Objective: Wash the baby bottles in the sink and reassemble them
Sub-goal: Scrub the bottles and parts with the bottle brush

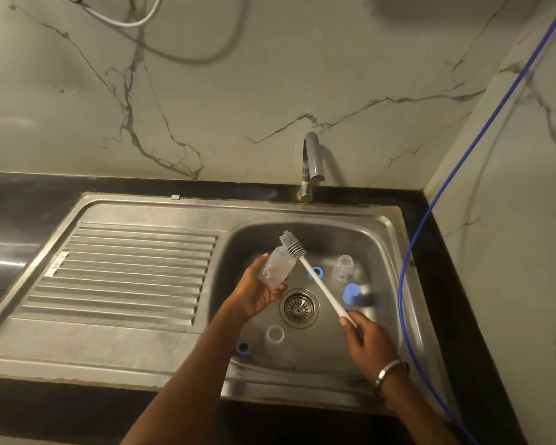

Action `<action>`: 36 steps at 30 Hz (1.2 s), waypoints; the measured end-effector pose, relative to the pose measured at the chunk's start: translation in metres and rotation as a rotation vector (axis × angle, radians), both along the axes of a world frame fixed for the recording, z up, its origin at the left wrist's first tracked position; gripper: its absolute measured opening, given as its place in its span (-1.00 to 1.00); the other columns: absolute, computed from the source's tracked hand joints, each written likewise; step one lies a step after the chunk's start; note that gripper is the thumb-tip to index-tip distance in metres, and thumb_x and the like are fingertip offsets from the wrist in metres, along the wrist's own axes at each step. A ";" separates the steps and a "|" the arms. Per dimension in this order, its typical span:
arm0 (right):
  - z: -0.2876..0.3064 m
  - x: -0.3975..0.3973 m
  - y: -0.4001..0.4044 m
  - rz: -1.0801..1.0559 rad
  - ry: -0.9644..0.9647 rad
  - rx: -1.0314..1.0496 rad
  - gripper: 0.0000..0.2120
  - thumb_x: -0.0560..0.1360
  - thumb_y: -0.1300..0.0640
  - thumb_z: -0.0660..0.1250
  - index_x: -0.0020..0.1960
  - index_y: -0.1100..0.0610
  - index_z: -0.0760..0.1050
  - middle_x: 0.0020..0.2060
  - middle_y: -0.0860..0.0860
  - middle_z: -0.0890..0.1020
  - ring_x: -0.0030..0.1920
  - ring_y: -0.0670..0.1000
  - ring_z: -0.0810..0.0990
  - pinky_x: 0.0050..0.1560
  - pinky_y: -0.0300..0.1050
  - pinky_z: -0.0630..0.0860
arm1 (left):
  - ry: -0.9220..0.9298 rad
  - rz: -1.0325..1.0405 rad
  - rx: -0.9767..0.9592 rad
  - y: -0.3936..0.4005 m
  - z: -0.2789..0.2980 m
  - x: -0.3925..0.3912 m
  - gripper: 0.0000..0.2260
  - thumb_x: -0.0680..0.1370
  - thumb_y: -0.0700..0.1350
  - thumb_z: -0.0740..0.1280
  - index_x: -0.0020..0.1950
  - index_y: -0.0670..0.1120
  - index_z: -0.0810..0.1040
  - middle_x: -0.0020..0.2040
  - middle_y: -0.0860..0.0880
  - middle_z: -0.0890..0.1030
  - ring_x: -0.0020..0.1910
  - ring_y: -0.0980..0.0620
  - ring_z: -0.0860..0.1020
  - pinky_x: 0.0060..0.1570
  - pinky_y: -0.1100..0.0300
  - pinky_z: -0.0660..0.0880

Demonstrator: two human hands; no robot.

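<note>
My left hand [260, 289] grips a clear baby bottle [277, 267] over the steel sink basin [379, 242], its mouth tilted up and away. My right hand [368, 340] holds the white handle of a bottle brush [321, 285]. The brush's grey bristled head lies just outside the bottle's mouth, beside its neck. On the basin floor stand a second clear bottle [343, 268], a blue cap [351, 293], two blue collar rings [316, 273] [243, 348] and a clear teat [275, 334].
A grey tap [312, 165] stands behind the basin, with no water running. The ribbed draining board [126, 271] lies to the left. A blue hose [408, 284] runs down the right wall past the sink's edge. The drain strainer [298, 308] sits mid-basin.
</note>
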State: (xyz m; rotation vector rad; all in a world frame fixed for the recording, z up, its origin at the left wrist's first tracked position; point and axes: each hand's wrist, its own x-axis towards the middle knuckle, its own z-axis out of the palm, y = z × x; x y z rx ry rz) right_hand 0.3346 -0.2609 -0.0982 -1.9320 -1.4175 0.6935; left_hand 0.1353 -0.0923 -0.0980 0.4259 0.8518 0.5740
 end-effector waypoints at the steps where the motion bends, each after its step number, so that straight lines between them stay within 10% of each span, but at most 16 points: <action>1: 0.000 0.000 0.001 -0.021 0.005 0.002 -0.83 0.58 0.06 0.24 -0.01 0.11 0.57 -0.45 0.00 0.52 -0.40 -0.01 0.52 -0.33 -0.07 0.50 | 0.020 -0.004 0.008 -0.001 0.000 -0.001 -0.57 0.58 0.14 0.18 0.16 -0.21 0.50 -0.17 -0.17 0.60 -0.34 0.00 0.49 -0.41 0.27 0.43; 14: -0.005 0.007 -0.007 0.016 0.036 -0.021 -0.83 0.57 0.05 0.25 -0.04 0.10 0.58 -0.43 0.05 0.56 -0.39 -0.02 0.55 -0.28 0.01 0.55 | -0.067 0.108 -0.037 0.001 0.004 0.001 -0.61 0.52 -0.06 0.34 0.27 -0.23 0.43 0.09 -0.25 0.53 0.03 -0.16 0.56 0.02 0.00 0.58; 36: -0.013 0.013 -0.015 0.142 0.087 -0.020 -0.91 0.55 0.08 0.29 -0.05 0.03 0.58 -0.35 0.01 0.58 -0.33 -0.05 0.58 -0.28 -0.15 0.55 | -0.042 0.185 0.086 0.007 0.003 0.008 -0.71 0.59 -0.02 0.24 0.31 0.03 0.37 0.10 -0.13 0.52 -0.06 -0.08 0.56 -0.22 0.06 0.59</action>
